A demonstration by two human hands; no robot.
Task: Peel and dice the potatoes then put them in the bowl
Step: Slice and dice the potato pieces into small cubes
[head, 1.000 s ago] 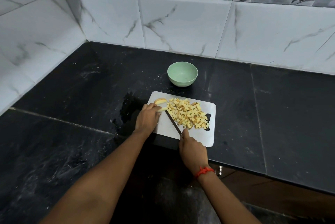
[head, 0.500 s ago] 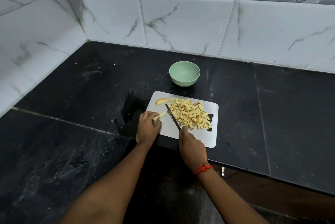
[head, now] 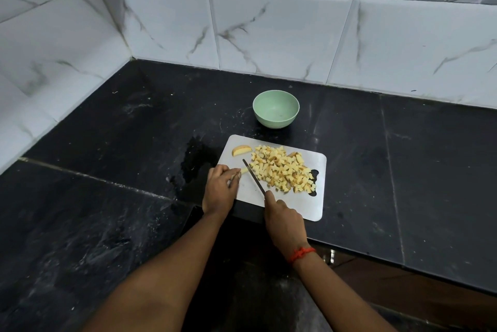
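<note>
My left hand sits at the left edge of the cutting board, centre of frame. Its fingers are curled down over 1 thin potato strip, pinning it to the board. My right hand, lower centre, is wrapped tight round the handle of the knife. The blade angles toward the upper left, just beside the strip. The diced potato pile lies right of the blade. 1 uncut wedge rests at the board's upper left corner. The green bowl stands above the board, near it but apart, on the black counter.
</note>
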